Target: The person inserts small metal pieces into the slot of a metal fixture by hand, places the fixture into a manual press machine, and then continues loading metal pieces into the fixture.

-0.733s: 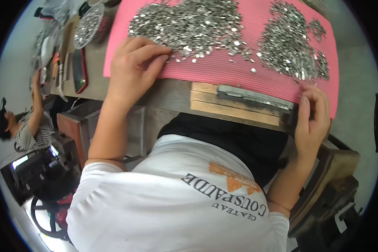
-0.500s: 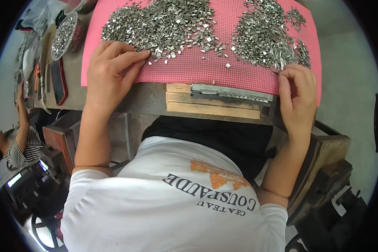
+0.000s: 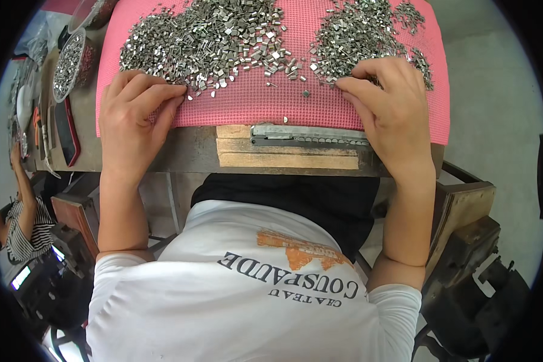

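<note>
Two heaps of small shiny metal pieces lie on a pink textured mat: a wide left heap [image 3: 211,45] and a smaller right heap [image 3: 359,33]. My left hand [image 3: 130,114] is at the near edge of the left heap, thumb and forefinger pinched together; whatever is between the tips is too small to make out. My right hand [image 3: 395,108] reaches over the near side of the right heap. Its thumb and forefinger tips nearly meet beside the heap's lower left corner, and any piece there is hidden. A narrow metal holder [image 3: 308,134] with a row of small pieces lies at the table's front edge.
The pink mat [image 3: 223,111] covers the tabletop. Clear tubs of metal pieces [image 3: 69,66] stand at the left, near a red-edged black phone-like object [image 3: 66,133] and some tools. A wooden strip [image 3: 283,160] runs along the front edge. Another person [image 3: 27,223] sits far left.
My right hand has moved left along the near side of the right heap, from its right end to its lower left corner. My left hand keeps its pinch at the left heap.
</note>
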The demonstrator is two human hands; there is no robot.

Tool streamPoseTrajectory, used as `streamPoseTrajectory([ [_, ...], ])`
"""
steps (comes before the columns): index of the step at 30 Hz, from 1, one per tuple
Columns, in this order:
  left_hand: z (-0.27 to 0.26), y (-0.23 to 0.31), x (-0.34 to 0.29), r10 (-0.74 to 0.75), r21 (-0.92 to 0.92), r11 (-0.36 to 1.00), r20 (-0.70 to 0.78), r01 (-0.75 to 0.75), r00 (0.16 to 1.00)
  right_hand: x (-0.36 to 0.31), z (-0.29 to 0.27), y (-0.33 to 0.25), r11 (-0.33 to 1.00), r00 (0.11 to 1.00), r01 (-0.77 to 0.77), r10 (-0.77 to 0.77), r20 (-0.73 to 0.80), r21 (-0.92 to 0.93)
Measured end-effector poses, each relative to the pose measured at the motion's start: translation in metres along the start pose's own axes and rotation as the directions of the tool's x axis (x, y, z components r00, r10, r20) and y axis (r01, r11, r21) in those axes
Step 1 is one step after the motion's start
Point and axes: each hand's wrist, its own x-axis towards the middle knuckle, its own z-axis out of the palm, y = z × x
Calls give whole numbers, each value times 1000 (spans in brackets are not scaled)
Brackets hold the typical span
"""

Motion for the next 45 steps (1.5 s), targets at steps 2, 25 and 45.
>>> streamPoseTrajectory([
  [2, 0, 0, 1, 3, 1, 1000, -3, -3, 1000, 4, -2, -1, 1000, 1000, 13, -13, 17, -18],
  [25, 31, 48, -24, 44, -354, 928, -215, -120, 976, -34, -23, -31, 810, 940, -251, 334, -66, 531],
  [45, 45, 45, -33, -28, -442, 893, -239, -84, 971, -38, -2, -61, 906, 940, -291, 330, -83, 309],
])
